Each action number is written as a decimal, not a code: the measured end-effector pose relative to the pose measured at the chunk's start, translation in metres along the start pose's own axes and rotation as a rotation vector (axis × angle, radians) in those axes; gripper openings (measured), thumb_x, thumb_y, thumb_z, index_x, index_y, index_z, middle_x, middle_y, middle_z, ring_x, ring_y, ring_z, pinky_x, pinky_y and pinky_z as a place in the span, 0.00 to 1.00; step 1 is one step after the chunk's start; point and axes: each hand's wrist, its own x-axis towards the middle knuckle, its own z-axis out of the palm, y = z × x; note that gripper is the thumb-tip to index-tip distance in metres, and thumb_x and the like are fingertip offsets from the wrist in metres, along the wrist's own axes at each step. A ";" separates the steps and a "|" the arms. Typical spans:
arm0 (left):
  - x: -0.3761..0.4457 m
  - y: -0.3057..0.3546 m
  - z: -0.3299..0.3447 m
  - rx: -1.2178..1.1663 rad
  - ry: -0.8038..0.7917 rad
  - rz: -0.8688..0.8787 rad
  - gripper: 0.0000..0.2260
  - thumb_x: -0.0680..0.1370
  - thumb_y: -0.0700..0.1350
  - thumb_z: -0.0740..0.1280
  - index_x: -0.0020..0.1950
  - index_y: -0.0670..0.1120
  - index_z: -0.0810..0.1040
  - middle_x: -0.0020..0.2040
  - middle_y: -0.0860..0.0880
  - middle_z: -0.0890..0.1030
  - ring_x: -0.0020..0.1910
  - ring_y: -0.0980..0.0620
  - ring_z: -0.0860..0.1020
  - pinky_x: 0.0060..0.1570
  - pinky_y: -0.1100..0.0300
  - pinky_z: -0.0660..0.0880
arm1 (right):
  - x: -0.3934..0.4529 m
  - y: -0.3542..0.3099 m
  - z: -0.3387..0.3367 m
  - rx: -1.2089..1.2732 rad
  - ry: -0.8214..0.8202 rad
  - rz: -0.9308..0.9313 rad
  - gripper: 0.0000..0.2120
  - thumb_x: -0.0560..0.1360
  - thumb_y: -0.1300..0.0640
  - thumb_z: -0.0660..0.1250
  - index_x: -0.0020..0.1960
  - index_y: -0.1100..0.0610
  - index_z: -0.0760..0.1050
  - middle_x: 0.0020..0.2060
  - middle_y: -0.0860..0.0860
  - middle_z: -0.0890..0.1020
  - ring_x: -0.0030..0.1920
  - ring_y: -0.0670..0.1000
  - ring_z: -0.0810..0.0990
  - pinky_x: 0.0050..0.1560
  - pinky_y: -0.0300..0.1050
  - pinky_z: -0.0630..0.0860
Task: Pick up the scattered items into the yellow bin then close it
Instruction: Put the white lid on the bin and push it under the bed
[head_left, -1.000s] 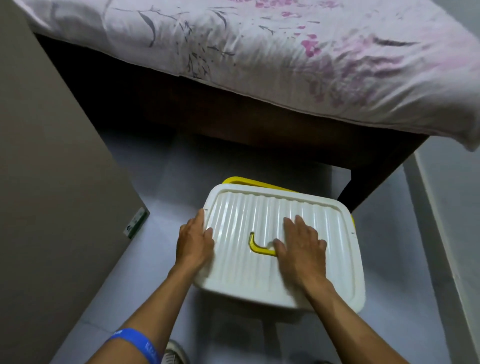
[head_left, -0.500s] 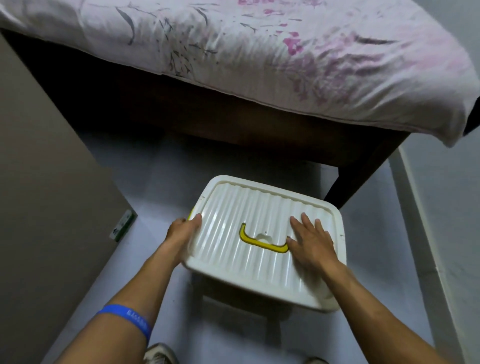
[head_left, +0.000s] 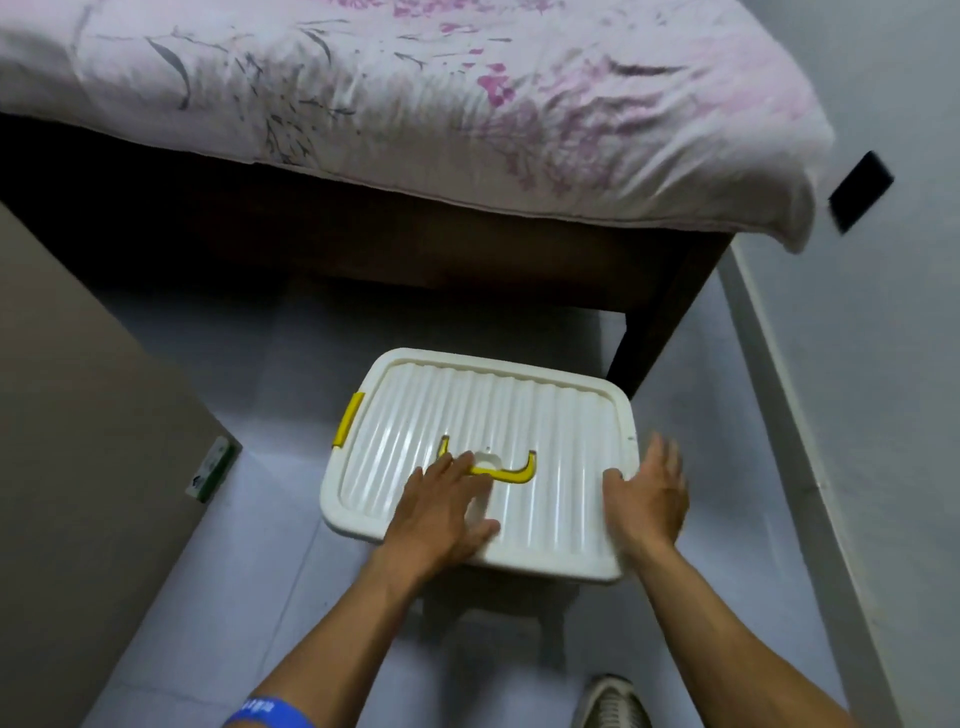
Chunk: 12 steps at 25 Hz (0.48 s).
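Underhand, ribbed white plastic lid (head_left: 524, 415), rounded corners.

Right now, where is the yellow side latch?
In the head view, the yellow latch is on the lid's left edge, up-left of the left hand.

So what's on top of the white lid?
The left hand lies flat on the white lid, partly over its yellow handle. The right hand is at the lid's right edge. The lid covers the bin, so nothing inside shows.
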 end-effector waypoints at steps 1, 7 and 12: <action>0.001 0.001 0.003 0.004 -0.006 -0.026 0.27 0.75 0.61 0.66 0.73 0.58 0.67 0.79 0.54 0.56 0.78 0.50 0.53 0.76 0.46 0.53 | 0.003 0.010 -0.008 0.113 -0.020 0.234 0.32 0.68 0.47 0.70 0.69 0.58 0.67 0.66 0.57 0.75 0.62 0.60 0.75 0.62 0.58 0.74; 0.000 -0.003 0.002 -0.046 -0.017 -0.067 0.26 0.75 0.60 0.67 0.72 0.59 0.67 0.79 0.55 0.57 0.78 0.51 0.54 0.76 0.45 0.52 | -0.003 0.003 -0.020 0.151 0.051 0.145 0.08 0.70 0.53 0.72 0.42 0.55 0.74 0.42 0.53 0.82 0.34 0.49 0.76 0.31 0.41 0.69; -0.029 -0.014 -0.009 -0.184 0.444 -0.398 0.18 0.78 0.50 0.66 0.68 0.51 0.72 0.69 0.48 0.73 0.66 0.45 0.71 0.63 0.49 0.70 | -0.048 0.021 -0.011 0.326 -0.013 0.308 0.18 0.74 0.52 0.67 0.62 0.57 0.73 0.51 0.51 0.79 0.46 0.56 0.79 0.45 0.50 0.78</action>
